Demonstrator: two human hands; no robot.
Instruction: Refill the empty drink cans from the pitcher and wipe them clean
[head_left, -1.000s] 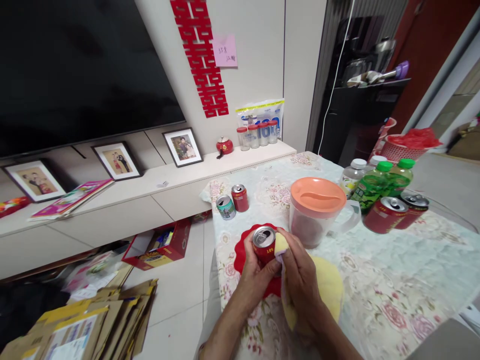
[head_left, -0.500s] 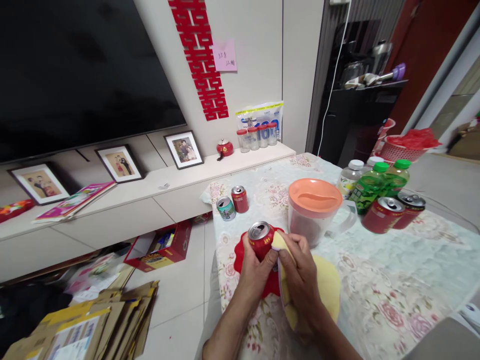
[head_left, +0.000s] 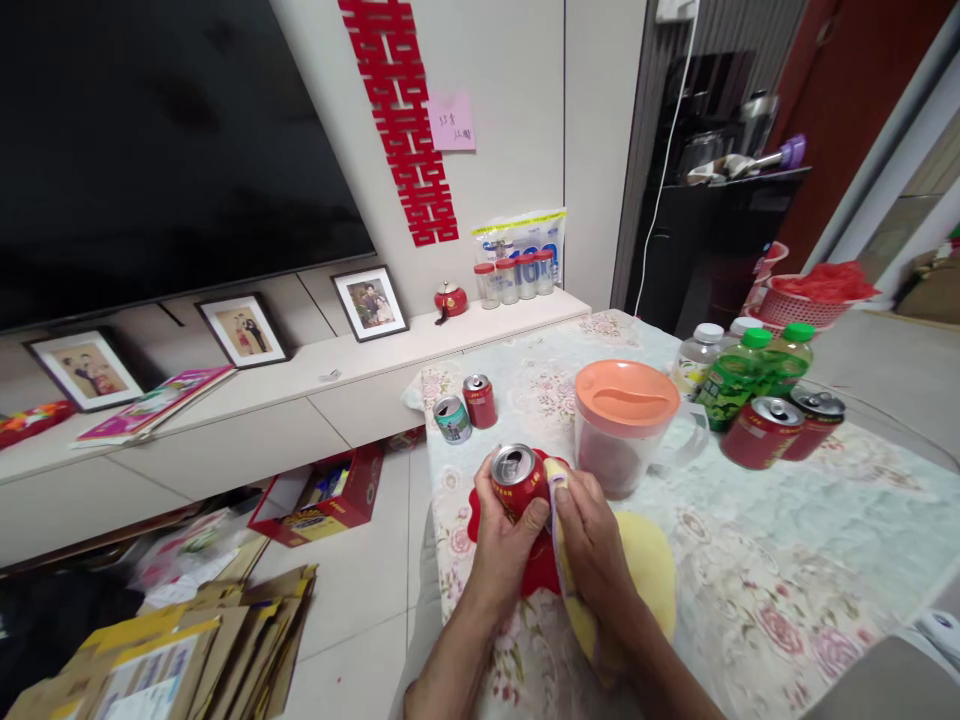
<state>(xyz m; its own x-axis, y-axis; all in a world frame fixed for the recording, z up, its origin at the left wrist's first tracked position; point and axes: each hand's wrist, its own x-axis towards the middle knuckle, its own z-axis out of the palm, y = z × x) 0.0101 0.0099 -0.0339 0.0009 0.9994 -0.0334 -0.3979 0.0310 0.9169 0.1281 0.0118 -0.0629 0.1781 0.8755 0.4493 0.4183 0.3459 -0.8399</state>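
Observation:
My left hand (head_left: 504, 540) is wrapped round a red drink can (head_left: 520, 480), whose opened top faces up and tilts slightly toward me. In my right hand (head_left: 596, 535) is a yellow cloth (head_left: 649, 560), its folded edge up against the can's right side. Part of the cloth hangs below that hand and part spreads on the table behind it. Under the can lies a red scalloped mat (head_left: 541, 572), largely covered by my hands. Just beyond my right hand stands a clear pitcher (head_left: 619, 455) with an orange lid.
A small red can (head_left: 481, 402) and a teal can (head_left: 453, 420) stand at the table's far left. On the right are two more red cans (head_left: 761, 433) and several bottles (head_left: 739, 378). A red box (head_left: 322, 500) and flattened cardboard (head_left: 187, 650) lie on the floor.
The can has turned a little in my left hand and leans more toward me. My right hand with the cloth has shifted slightly, and a small gap shows between my hands.

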